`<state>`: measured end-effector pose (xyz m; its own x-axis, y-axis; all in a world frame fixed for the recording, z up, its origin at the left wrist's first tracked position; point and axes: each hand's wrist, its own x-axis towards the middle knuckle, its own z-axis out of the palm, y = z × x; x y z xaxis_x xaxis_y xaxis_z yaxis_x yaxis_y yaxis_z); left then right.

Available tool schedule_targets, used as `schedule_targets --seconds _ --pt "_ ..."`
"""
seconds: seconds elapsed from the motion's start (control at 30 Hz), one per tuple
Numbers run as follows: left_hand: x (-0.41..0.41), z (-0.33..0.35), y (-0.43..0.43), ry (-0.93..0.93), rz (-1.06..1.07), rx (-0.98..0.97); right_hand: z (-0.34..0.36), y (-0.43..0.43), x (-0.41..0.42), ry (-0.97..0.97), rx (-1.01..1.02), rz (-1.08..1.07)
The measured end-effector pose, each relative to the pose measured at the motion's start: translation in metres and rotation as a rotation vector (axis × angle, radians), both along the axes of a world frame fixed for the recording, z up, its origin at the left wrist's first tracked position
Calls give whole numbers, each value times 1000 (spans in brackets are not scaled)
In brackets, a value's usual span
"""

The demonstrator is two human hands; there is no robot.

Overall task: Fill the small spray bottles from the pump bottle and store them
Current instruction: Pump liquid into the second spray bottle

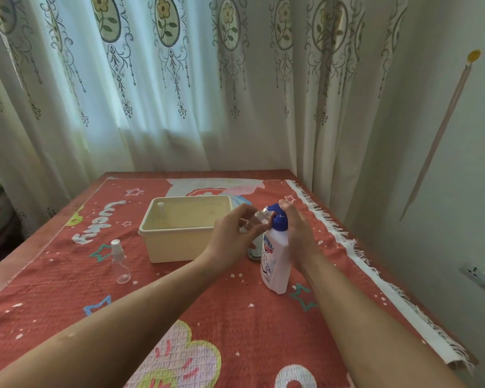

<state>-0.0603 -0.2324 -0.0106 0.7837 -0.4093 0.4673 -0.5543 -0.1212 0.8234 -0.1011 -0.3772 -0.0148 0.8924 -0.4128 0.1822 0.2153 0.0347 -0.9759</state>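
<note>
Red waffle-weave cloth with stars and cartoon prints covers the whole table, and pretty much everything sits in the middle of it.

The pump bottle, white with a blue pump top, stands upright a bit right of centre. The right hand is wrapped round that blue top from the 3 o'clock side, fingers curled over the pump head. The left hand comes in from 9 o'clock and pinches a small clear bottle, held tilted with one end right up against the pump's spout. Can't tell if there's any liquid in it, too blurry.

At about 10 o'clock from the pump bottle sits a cream plastic bin, open on top. Inside it, near the far left corner, a capped spray bottle stands upright. Out at 9 o'clock from the bin's front, well apart from the hands, an empty-looking spray bottle stands on the cloth by itself, with its sprayer top on.

Something shiny and metallic peeks out just behind the pump bottle on its left; no idea what it is.

Flower-print curtain hangs at 12 o'clock, and a wall socket is over at 3.
</note>
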Motion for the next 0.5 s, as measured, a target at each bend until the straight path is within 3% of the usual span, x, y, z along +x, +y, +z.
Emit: schedule_targets --seconds 0.5 --pt "2 1 -3 6 2 -24 -1 -1 1 -13 -14 1"
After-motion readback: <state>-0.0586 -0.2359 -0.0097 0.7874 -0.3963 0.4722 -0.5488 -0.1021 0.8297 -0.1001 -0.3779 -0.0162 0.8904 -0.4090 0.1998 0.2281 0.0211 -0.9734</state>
